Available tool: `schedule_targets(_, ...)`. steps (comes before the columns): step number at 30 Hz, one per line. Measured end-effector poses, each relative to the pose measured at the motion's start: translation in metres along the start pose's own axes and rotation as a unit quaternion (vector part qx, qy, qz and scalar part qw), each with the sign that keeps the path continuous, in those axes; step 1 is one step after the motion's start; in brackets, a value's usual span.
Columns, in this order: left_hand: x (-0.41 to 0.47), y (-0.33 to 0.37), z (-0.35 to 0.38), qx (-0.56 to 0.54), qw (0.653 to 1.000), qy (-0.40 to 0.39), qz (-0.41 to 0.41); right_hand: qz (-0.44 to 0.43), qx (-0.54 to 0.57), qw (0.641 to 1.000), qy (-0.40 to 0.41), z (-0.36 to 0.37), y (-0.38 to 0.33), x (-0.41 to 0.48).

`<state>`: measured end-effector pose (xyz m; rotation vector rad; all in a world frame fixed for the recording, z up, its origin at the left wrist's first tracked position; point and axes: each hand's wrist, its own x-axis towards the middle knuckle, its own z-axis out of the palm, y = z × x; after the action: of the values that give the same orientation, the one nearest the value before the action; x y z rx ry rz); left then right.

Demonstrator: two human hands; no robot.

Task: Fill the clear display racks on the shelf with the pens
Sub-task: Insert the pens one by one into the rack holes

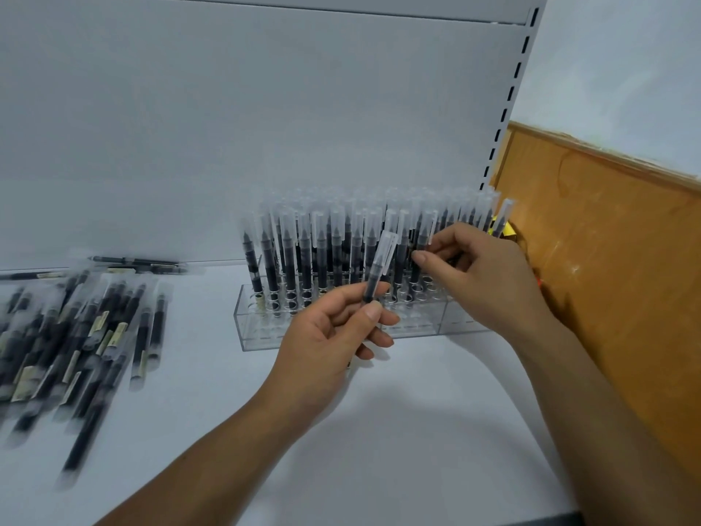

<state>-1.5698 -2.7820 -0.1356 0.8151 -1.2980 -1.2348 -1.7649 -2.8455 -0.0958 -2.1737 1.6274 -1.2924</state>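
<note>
left hand (341, 328) pinches pen (379, 267) upright | right hand (481, 275), fingers curled, pinches racked pen (425, 225)

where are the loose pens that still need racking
In the head view, the loose pens lie heaped on the white shelf at far left, left of the clear rack and the left hand.

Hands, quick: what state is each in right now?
Left hand: grips a capped pen in front of the clear rack.
Right hand: pinches a racked pen standing in it.
</note>
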Motion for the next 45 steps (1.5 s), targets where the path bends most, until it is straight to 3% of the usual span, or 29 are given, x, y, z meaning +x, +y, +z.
schedule_targets(3, 0.000, 0.000, 0.000, 0.013, 1.000, -0.001, 0.007, -0.026, 0.088, 0.995, 0.039, -0.005, -0.007, -0.009)
schedule_targets(6, -0.001, -0.001, 0.002, 0.010, 1.000, -0.006, 0.013, -0.048, 0.207, 0.975, -0.063, -0.004, -0.024, -0.016)
schedule_targets(8, -0.001, -0.002, 0.003, 0.013, 1.000, -0.007, 0.017, -0.069, 0.224, 0.963, -0.131, 0.000, -0.031, -0.018)
schedule_targets(11, -0.002, -0.002, 0.004, 0.024, 0.999, -0.011, 0.021, -0.072, 0.244, 0.956, -0.144, 0.004, -0.032, -0.018)
schedule_targets(15, -0.007, 0.002, 0.006, 0.110, 0.992, 0.016, 0.055, -0.019, 0.355, 0.930, -0.094, -0.005, -0.028, -0.014)
schedule_targets(18, -0.011, 0.008, -0.004, 0.291, 0.942, 0.071, 0.150, 0.026, 0.429, 0.902, 0.045, -0.014, -0.015, -0.008)
schedule_targets(22, -0.010, 0.011, -0.013, 0.516, 0.834, 0.049, 0.186, 0.020, 0.332, 0.922, 0.198, -0.012, -0.002, -0.003)
schedule_targets(26, -0.010, 0.008, -0.016, 0.598, 0.790, -0.008, 0.136, -0.022, 0.230, 0.953, 0.197, -0.004, 0.000, -0.003)
schedule_targets(32, -0.009, 0.009, -0.017, 0.621, 0.772, -0.014, 0.132, -0.029, 0.146, 0.977, 0.153, -0.001, 0.004, 0.000)
schedule_targets(39, -0.011, 0.009, -0.017, 0.624, 0.770, -0.010, 0.132, 0.001, 0.031, 0.999, 0.011, 0.006, 0.010, -0.002)
schedule_targets(45, -0.012, 0.012, -0.019, 0.615, 0.777, -0.018, 0.134, 0.021, -0.006, 1.000, 0.008, -0.003, 0.002, -0.009)
